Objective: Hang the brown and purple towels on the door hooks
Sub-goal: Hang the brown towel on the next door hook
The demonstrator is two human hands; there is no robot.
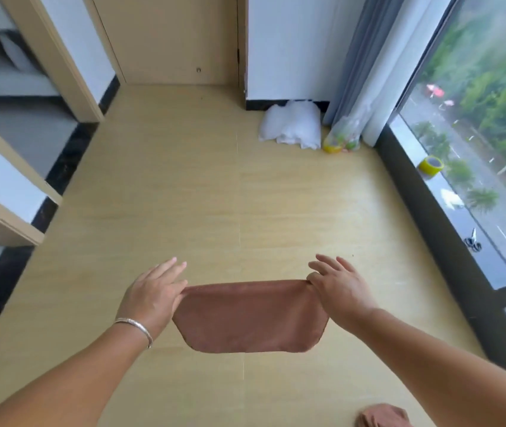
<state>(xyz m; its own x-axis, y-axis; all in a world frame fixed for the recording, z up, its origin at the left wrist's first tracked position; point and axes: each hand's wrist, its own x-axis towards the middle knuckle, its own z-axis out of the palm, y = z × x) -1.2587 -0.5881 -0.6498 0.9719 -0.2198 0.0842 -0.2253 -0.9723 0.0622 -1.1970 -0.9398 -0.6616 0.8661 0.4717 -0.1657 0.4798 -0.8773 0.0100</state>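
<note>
A person holds a folded brown towel (250, 315) stretched out above the wooden floor (214, 195), the left hand (153, 295) pinching its upper left corner and the right hand (339, 289) pinching its upper right, the other fingers spread. A silver bracelet (136, 328) circles the left wrist. A closed door (177, 38) stands ahead, a white bundle (291, 124) by the curtain (365, 63), yellow tape (431, 165) on the window ledge.

Pale wood-look plank floor (202, 186) runs to a closed beige wooden door (177, 38) between white walls (291, 44). A grey curtain (365, 57) hangs beside the daylit floor-to-ceiling window (476, 124) on the right.
</note>
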